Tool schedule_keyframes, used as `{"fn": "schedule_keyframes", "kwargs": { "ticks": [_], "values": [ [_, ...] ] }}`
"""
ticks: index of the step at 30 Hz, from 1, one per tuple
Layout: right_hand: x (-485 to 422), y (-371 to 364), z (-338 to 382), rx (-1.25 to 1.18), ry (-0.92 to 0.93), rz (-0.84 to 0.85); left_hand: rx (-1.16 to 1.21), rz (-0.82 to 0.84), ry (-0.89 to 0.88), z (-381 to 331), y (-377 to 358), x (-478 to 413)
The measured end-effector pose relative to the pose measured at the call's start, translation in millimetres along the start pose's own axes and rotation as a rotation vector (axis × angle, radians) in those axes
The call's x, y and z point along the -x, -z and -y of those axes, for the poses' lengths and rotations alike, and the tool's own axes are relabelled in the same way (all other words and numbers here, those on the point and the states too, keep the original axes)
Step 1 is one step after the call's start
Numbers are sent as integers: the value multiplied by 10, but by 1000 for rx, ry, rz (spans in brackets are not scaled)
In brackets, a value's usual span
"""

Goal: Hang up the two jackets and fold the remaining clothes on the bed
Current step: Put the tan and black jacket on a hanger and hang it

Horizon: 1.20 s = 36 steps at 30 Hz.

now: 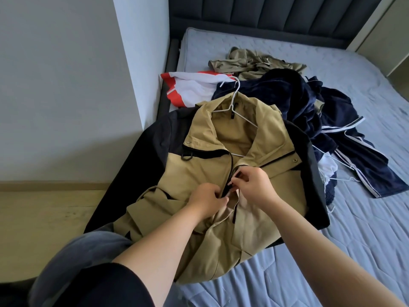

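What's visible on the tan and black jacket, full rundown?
The tan and black zip-front jacket lies face up on the blue quilted mattress, collar toward the headboard. Thin, smooth shell fabric: tan body and collar, black sleeves and shoulders, snap buttons, black zipper. A white wire hanger sits inside the collar, hook sticking out. The front is open at the top. The left hand and right hand pinch the zipper mid-chest. Its far edge overlaps the pile of navy clothes.

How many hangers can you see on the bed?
2. One white hanger sits inside the tan jacket's collar. Another white hanger pokes out of the navy clothes pile on the right. More may be buried.
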State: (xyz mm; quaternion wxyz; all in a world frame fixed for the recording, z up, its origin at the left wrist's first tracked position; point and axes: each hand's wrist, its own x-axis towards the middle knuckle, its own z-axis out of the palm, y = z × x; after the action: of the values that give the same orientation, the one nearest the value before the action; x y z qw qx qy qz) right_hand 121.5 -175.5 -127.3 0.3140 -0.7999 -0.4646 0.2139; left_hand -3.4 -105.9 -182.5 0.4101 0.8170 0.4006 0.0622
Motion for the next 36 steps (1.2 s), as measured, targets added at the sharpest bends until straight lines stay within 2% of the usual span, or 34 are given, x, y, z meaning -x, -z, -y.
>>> {"fn": "schedule_keyframes", "kwargs": {
  "ticks": [3, 7, 10, 13, 15, 17, 19, 22, 26, 29, 32, 36],
  "values": [
    [-16, -34, 36, 168, 71, -93, 156, 44, 55, 15, 82, -34],
    [-146, -49, 121, 319, 128, -206, 229, 181, 41, 75, 211, -45],
    [-291, -55, 185, 364, 11, -287, 166, 234, 49, 130, 237, -41],
    [-401, -26, 204, 221, -179, -336, 141, 247, 55, 168, 235, -45],
    [-398, -35, 226, 200, -187, -316, 84, 235, 44, 196, 207, -42],
    [-362, -45, 266, 262, -55, -231, 85, 174, 34, 200, 166, -30],
    [-339, -9, 297, 323, 36, -165, 280, 73, 59, 145, 146, -36],
    [-326, 99, 321, 265, 70, -167, 566, -46, 83, -20, 183, -70],
    [-256, 126, 420, 206, 133, -145, 663, -116, 54, -90, 169, -78],
    [-224, 105, 491, 175, 163, -119, 613, -140, 68, -71, 217, -83],
    [-248, 73, 528, 133, 137, -73, 621, -114, 74, -30, 279, -83],
    [-401, 140, 474, -62, -76, -109, 639, -28, 35, -39, 350, -35]
  ]
}}
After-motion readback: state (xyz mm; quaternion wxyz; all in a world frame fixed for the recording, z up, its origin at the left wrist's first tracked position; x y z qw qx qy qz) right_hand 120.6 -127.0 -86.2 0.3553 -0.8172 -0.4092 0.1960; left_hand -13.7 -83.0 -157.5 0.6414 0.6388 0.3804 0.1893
